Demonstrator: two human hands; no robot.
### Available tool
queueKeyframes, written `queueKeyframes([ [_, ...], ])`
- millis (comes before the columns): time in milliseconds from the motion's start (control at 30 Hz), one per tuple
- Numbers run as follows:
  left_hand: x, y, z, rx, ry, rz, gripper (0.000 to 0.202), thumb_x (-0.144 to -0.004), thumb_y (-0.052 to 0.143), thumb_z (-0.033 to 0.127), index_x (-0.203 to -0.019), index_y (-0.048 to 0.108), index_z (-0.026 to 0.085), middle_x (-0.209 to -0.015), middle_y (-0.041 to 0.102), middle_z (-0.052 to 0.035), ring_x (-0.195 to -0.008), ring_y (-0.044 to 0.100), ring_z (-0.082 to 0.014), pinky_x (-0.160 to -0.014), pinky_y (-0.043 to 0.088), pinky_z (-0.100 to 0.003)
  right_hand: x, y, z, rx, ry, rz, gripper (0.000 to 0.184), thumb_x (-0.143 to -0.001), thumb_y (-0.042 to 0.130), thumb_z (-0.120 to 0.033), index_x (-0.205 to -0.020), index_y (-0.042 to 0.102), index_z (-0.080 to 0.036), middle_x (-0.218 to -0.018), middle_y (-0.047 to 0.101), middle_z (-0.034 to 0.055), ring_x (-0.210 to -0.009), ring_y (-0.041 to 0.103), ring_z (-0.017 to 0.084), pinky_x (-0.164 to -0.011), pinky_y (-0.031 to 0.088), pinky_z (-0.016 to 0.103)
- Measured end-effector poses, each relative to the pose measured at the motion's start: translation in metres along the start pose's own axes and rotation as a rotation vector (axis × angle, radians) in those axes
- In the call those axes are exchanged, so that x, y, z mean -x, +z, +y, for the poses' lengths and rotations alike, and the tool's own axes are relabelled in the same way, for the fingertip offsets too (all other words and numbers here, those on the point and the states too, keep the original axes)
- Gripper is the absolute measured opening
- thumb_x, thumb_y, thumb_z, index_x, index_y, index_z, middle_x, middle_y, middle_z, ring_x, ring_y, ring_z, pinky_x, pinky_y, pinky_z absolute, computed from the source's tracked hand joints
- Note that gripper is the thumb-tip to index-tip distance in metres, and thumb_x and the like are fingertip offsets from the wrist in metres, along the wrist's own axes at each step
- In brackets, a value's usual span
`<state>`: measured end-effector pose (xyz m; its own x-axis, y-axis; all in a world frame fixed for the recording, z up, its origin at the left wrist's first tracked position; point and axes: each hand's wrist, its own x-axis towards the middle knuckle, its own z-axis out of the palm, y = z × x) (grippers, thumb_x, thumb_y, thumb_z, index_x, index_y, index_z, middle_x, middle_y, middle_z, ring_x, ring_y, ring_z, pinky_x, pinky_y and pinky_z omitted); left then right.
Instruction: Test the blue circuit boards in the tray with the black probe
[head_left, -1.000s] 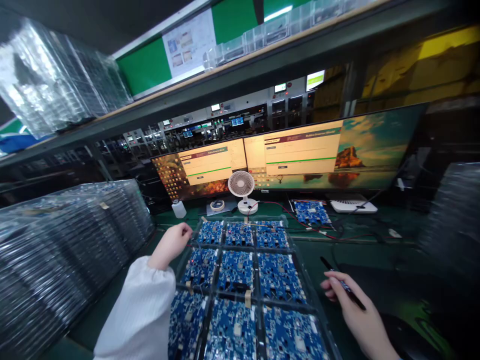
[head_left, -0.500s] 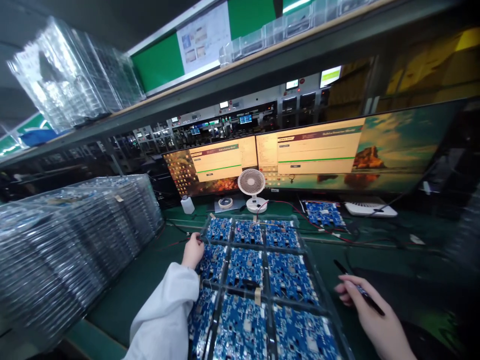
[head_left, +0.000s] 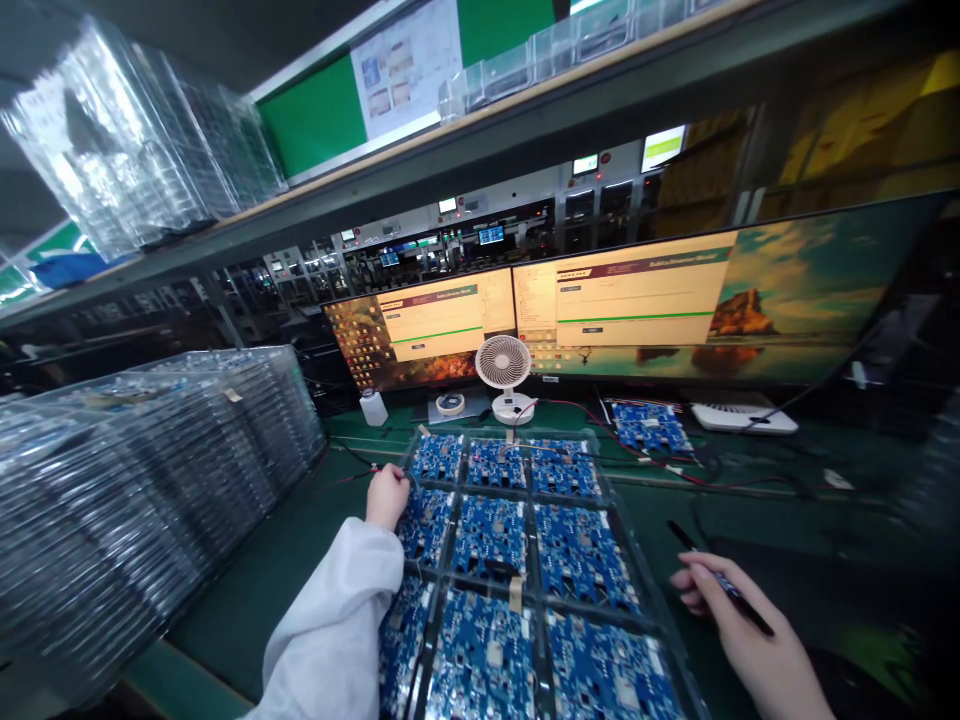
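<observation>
Head view: left hand (head_left: 388, 497), in a white sleeve (head_left: 337, 620), sits at the left rim of a clear tray (head_left: 628, 535). Its fingers curl down onto the left board of the middle row (head_left: 426, 522). The fingertips are hidden, so I cannot tell if it pinches anything. The tray holds blue circuit boards (head_left: 495, 535) in a three-by-three grid and lies flat on the green bench mat (head_left: 285, 560), straight ahead of the person. A thin red wire (head_left: 346, 480) runs over the mat to just beside the left hand. The right hand (head_left: 742, 640) is well apart, right of the tray, closed around a black pen (head_left: 724, 590). The pen slants across the fingers, its far end toward the tray's right side but not touching it. Behind the tray stands a white fan (head_left: 504, 365), near a tape roll (head_left: 450, 404) and a white bottle (head_left: 373, 407). Two monitors (head_left: 660, 300) stand side by side behind those, lit. A loose blue board (head_left: 649, 427) with wires lies right of the fan. A tall stack of clear trays (head_left: 150, 470) fills the left of the bench.
</observation>
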<state>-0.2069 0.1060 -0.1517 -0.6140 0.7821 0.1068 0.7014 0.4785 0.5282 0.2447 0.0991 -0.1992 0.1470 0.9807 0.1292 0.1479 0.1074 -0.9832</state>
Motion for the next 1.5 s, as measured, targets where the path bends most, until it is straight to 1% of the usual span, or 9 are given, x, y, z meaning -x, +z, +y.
queueKeyframes([
  [200, 0.032, -0.014, 0.010, -0.022, 0.060, -0.204, 0.016, -0.081, 0.050, 0.023, -0.077, 0.064, 0.017, -0.064, 0.070, -0.0024, -0.060, 0.065, -0.0142, -0.056, 0.042, -0.021, 0.001, 0.001, -0.001, -0.002, 0.005, 0.000, 0.058, -0.069, 0.057, -0.074, -0.091, 0.061, -0.021, -0.077, 0.065, 0.0044, -0.069, 0.060, 0.019, -0.067, 0.054, 0.028],
  [367, 0.053, -0.012, 0.023, -0.183, 0.141, -0.196, 0.016, -0.079, 0.058, 0.029, -0.071, 0.064, 0.017, -0.075, 0.070, -0.0074, -0.076, 0.065, -0.0201, -0.065, 0.041, -0.026, 0.001, 0.002, -0.003, 0.013, 0.008, -0.006, 0.060, -0.067, 0.056, -0.076, -0.090, 0.061, -0.021, -0.076, 0.065, 0.0045, -0.068, 0.059, 0.019, -0.068, 0.054, 0.029],
  [533, 0.055, -0.007, 0.026, -0.312, 0.164, -0.191, 0.018, -0.085, 0.049, 0.020, -0.088, 0.064, 0.012, -0.096, 0.068, -0.0171, -0.093, 0.064, -0.0263, -0.078, 0.043, -0.031, 0.001, 0.002, -0.003, 0.003, -0.013, -0.014, 0.060, -0.067, 0.056, -0.077, -0.090, 0.061, -0.021, -0.075, 0.065, 0.0050, -0.067, 0.059, 0.019, -0.066, 0.054, 0.030],
  [667, 0.056, -0.006, 0.025, -0.335, 0.155, -0.204, 0.021, -0.087, 0.046, 0.018, -0.099, 0.061, 0.009, -0.103, 0.066, -0.0198, -0.096, 0.064, -0.0269, -0.082, 0.044, -0.033, 0.000, 0.003, 0.000, 0.001, -0.027, -0.023, 0.059, -0.068, 0.056, -0.076, -0.089, 0.062, -0.020, -0.075, 0.065, 0.0053, -0.065, 0.059, 0.019, -0.064, 0.054, 0.029],
  [800, 0.057, -0.006, 0.025, -0.285, 0.127, -0.197, 0.018, -0.087, 0.045, 0.015, -0.097, 0.059, 0.009, -0.105, 0.064, -0.0200, -0.096, 0.064, -0.0272, -0.082, 0.043, -0.033, -0.002, 0.003, 0.006, -0.005, -0.035, -0.039, 0.058, -0.071, 0.056, -0.074, -0.091, 0.061, -0.020, -0.077, 0.065, 0.0055, -0.066, 0.059, 0.019, -0.065, 0.054, 0.030],
  [967, 0.053, -0.007, 0.023, -0.097, 0.081, -0.156, 0.014, -0.088, 0.043, 0.012, -0.096, 0.053, 0.010, -0.101, 0.064, -0.0224, -0.098, 0.063, -0.0287, -0.082, 0.043, -0.035, -0.004, 0.002, 0.011, -0.006, -0.037, -0.055, 0.054, -0.074, 0.056, -0.071, -0.093, 0.061, -0.020, -0.077, 0.065, 0.0054, -0.066, 0.060, 0.019, -0.064, 0.053, 0.031],
  [1067, 0.054, -0.002, 0.027, 0.107, 0.064, -0.126, 0.009, -0.089, 0.041, 0.013, -0.090, 0.049, 0.015, -0.096, 0.064, -0.0181, -0.094, 0.063, -0.0256, -0.081, 0.044, -0.035, -0.003, 0.002, 0.011, -0.008, -0.035, -0.057, 0.055, -0.074, 0.056, -0.071, -0.093, 0.061, -0.020, -0.077, 0.065, 0.0051, -0.065, 0.059, 0.019, -0.065, 0.053, 0.031],
  [1267, 0.059, 0.035, 0.069, 0.679, 0.051, -0.224, 0.016, -0.089, 0.034, 0.009, -0.081, 0.033, 0.023, -0.093, 0.060, -0.0025, -0.084, 0.067, -0.0115, -0.078, 0.052, -0.025, -0.003, 0.003, 0.008, -0.013, -0.026, -0.057, 0.058, -0.073, 0.055, -0.073, -0.092, 0.061, -0.020, -0.077, 0.064, 0.0049, -0.066, 0.059, 0.018, -0.064, 0.053, 0.029],
  [1500, 0.047, 0.064, 0.104, 1.001, -0.101, -0.311, 0.021, -0.085, 0.042, 0.003, -0.078, 0.033, 0.021, -0.095, 0.061, -0.0062, -0.086, 0.067, -0.0108, -0.085, 0.053, -0.030, -0.002, 0.004, 0.003, -0.016, -0.030, -0.055, 0.061, -0.069, 0.055, -0.077, -0.090, 0.061, -0.019, -0.074, 0.064, 0.0055, -0.064, 0.059, 0.018, -0.061, 0.053, 0.029],
])
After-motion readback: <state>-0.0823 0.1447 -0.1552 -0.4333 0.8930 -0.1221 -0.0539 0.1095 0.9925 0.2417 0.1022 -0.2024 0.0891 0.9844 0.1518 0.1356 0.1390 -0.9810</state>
